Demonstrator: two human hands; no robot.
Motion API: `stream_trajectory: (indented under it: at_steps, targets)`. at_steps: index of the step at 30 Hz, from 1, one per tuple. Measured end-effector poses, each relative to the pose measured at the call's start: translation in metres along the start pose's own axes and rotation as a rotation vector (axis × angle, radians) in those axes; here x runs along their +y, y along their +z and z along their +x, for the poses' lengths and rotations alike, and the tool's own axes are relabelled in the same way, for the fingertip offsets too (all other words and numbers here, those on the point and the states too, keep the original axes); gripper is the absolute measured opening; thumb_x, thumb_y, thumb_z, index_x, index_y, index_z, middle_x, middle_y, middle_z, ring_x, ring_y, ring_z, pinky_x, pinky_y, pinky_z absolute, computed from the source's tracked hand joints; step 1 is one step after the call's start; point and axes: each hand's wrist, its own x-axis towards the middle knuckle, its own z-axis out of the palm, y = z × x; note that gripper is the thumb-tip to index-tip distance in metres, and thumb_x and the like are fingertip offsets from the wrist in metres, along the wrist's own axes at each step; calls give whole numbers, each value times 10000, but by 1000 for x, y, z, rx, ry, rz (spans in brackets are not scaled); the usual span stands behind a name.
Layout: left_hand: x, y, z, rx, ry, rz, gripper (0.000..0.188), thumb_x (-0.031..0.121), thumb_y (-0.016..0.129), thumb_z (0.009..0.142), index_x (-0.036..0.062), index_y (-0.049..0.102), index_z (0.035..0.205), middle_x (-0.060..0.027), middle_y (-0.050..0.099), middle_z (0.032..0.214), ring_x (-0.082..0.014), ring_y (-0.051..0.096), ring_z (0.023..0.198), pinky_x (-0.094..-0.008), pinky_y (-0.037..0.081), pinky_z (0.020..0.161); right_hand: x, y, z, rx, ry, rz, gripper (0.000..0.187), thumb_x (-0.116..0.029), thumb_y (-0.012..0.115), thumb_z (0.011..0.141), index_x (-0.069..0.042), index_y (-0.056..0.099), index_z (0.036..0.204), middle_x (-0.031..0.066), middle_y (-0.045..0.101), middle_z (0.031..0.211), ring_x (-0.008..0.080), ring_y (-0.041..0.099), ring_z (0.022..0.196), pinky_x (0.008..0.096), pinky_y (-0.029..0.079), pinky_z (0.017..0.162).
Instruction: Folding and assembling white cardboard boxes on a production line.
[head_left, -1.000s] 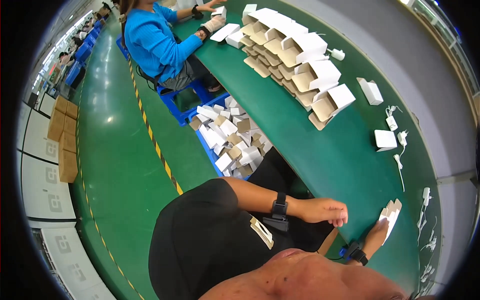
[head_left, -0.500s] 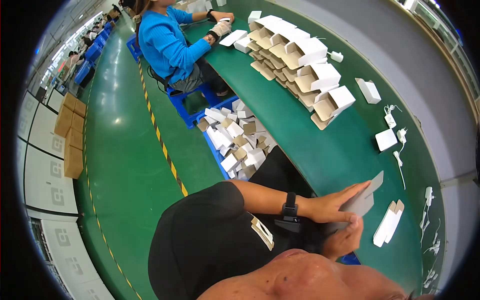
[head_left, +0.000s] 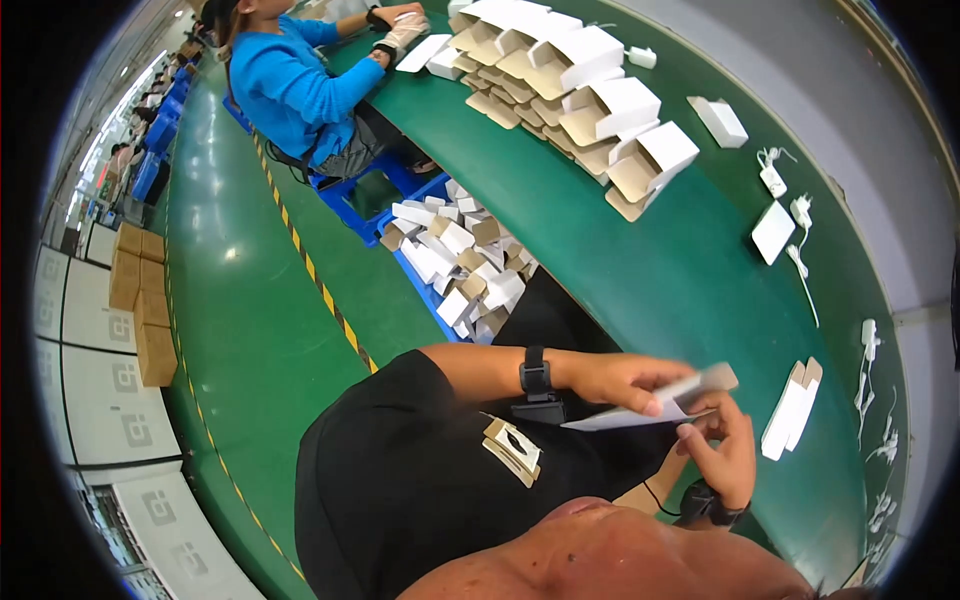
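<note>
Since half a second ago the flat carton blank (head_left: 660, 400) has dropped from a raised tilt to lie nearly level between my hands, and both hands sit a little lower over the near edge of the green worktop (head_left: 640, 270). Its long axis runs left to right, the brown end pointing toward the small stack of flat blanks (head_left: 790, 410) lying just beside it at the worktop's near right. My left hand (head_left: 625, 380) is clamped on the blank from above, fingers over its top face; my right hand (head_left: 725, 455) pinches it from below, thumb up. I cannot make out the blank's underside or its near edge, which blurs into my dark shirt. Farther along the worktop a row of folded white boxes (head_left: 590, 100) stands, and another person's blue sleeve (head_left: 290, 85) shows at the far end.
</note>
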Motion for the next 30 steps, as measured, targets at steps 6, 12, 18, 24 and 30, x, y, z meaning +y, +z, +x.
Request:
stream_trajectory:
  at_steps: [6, 12, 18, 24, 30]
  targets:
    - [-3, -14, 3, 647, 263, 585, 785, 260, 621, 933, 35, 200, 1556, -136, 209, 1574, -236, 231, 1462, -383, 216, 1193, 9, 32, 31, 273, -214, 244, 568, -74, 769, 801, -31, 532, 1315, 56, 604, 1144, 136, 607, 1058, 277, 512, 846]
    - [-2, -25, 2, 542, 123, 192, 517, 274, 537, 947, 17, 418, 1380, -129, 521, 1284, -196, 527, 1176, -352, 427, 1002, 41, 58, 60, 472, -520, 169, 504, -137, 711, 900, -41, 536, 1363, 69, 564, 1220, 176, 565, 1102, 305, 473, 962]
    - [-8, -28, -5, 512, -34, 146, 469, 332, 524, 984, 46, 424, 1341, -132, 610, 1149, -179, 617, 1004, -325, 492, 877, 48, 59, 51, 356, -429, 533, 357, -135, 678, 918, -9, 587, 1239, 65, 574, 1167, 171, 569, 1076, 311, 458, 972]
    - [-1, -3, -8, 587, 33, 109, 522, 296, 557, 1007, 74, 329, 1421, -150, 584, 1236, -199, 598, 1096, -343, 485, 930, 64, 72, 62, 360, -452, 602, 260, -114, 637, 916, 0, 596, 1146, 69, 586, 1161, 157, 575, 1027, 314, 464, 924]
    - [-6, -12, -4, 474, 152, 247, 540, 145, 597, 993, 84, 315, 1449, -144, 539, 1306, -220, 564, 1193, -362, 479, 978, 62, 65, 58, 346, -486, 678, 275, -140, 639, 906, 5, 598, 1137, 83, 584, 1166, 155, 573, 1026, 317, 463, 914]
